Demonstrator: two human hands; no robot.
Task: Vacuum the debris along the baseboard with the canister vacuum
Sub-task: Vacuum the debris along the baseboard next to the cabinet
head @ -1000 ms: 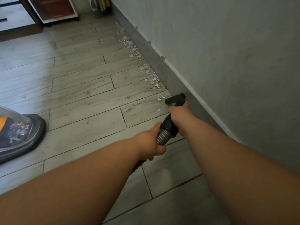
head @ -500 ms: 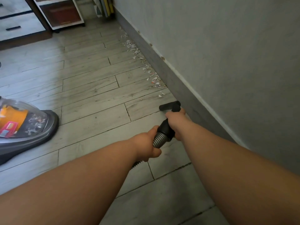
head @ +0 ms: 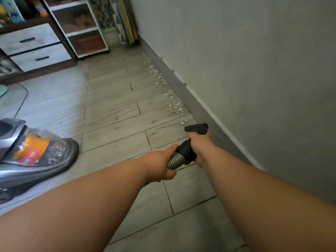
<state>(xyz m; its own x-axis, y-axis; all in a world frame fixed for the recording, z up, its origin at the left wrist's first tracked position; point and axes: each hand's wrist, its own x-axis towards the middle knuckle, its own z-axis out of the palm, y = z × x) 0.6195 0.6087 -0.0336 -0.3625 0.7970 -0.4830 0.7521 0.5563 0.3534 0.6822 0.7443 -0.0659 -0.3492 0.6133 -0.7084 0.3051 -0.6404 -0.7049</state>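
debris (head: pixel 175 103): small white and reddish scraps in a thin trail on the floor (head: pixel 112 124), tight against the baseboard (head: pixel 199 110), running from just ahead of the nozzle toward the far corner; a couple of loose bits lie nearest the nozzle.
nozzle (head: pixel 196 128): black, short crosswise head, low by the foot of the baseboard, just short of the near end of the trail; floor contact cannot be told.
handle tube (head: pixel 187 151): black, runs from the nozzle back to the ribbed grey hose (head: pixel 175 160).
hands: both holding. Right hand (head: pixel 200 145) wraps the handle tube just behind the nozzle; left hand (head: pixel 160 166) grips the hose right behind the collar, fingers curled under.
canister vacuum (head: pixel 36 157): grey body on the floor at left, well apart from the wall; clear dust bin shows an orange insert and pale scraps inside.
cable (head: pixel 22 100): dark, loops across the floor beyond the canister.
wall (head: pixel 254 70): plain grey, a few chips along the baseboard's top edge.
far end: drawer unit (head: pixel 34 50) with two pale fronts, white open shelf unit (head: pixel 81 24) beside it, flat patterned sheets (head: pixel 125 20) leaning in the corner.
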